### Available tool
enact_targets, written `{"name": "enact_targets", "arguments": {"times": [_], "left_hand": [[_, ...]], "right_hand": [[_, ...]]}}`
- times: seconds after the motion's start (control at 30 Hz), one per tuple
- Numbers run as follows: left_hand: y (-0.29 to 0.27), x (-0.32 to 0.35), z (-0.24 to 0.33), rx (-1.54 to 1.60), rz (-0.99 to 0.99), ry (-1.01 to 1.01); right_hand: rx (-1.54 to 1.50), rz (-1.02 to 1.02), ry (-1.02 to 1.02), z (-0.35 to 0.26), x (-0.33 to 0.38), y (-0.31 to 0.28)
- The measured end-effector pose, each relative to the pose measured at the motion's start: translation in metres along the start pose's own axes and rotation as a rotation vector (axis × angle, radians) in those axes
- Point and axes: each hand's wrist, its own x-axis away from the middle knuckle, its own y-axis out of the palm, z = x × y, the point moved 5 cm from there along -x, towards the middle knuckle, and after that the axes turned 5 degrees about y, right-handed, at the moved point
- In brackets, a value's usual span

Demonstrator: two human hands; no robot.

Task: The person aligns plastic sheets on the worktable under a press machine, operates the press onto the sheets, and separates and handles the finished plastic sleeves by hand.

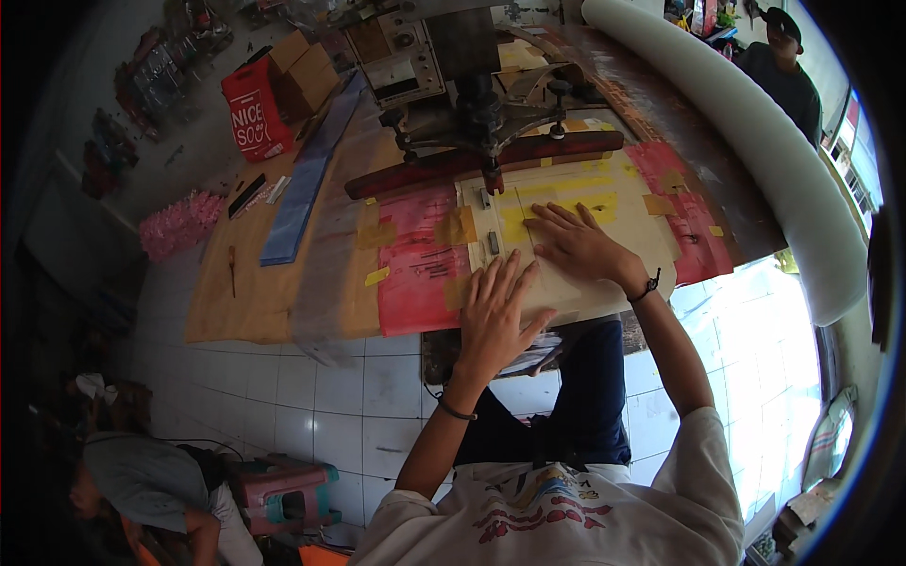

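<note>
My left hand (493, 307) lies flat on the near left edge of a cream sheet (590, 294), fingers spread and pointing away from me. Further right, my right hand (583, 247) rests flat on the same sheet, its fingertips over a yellow patch (604, 203). Neither hand holds anything. Beside the left fingertips sits a small metal block (493, 242), and a second small block (485, 198) lies beyond it. Just past the sheet's middle hangs a press head with a long dark-red bar (406, 173). Red taped sheets flank the cream one, a left red sheet (415, 236) and a right red sheet (694, 231).
A blue folded strip (297, 208), a screwdriver (232, 272) and a red bag (255, 118) lie leftward. Pink material (179, 224) hangs at the table's left edge. A large white roll (746, 113) runs along the right. One person (151, 472) bends lower left; another (788, 75) is far right.
</note>
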Motion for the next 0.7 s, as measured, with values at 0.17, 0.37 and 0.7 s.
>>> {"name": "enact_targets", "arguments": {"times": [0.17, 0.37, 0.7], "left_hand": [[0.006, 0.011, -0.007, 0.049, 0.057, 0.062], [0.008, 0.011, -0.004, -0.005, 0.073, 0.038], [0.009, 0.007, -0.005, 0.014, 0.122, -0.004]], "right_hand": [[0.002, -0.012, -0.025, 0.013, -0.031, 0.001], [0.016, -0.014, -0.079, 0.015, -0.039, 0.004], [0.043, -0.027, -0.039, 0.024, -0.072, 0.005]]}}
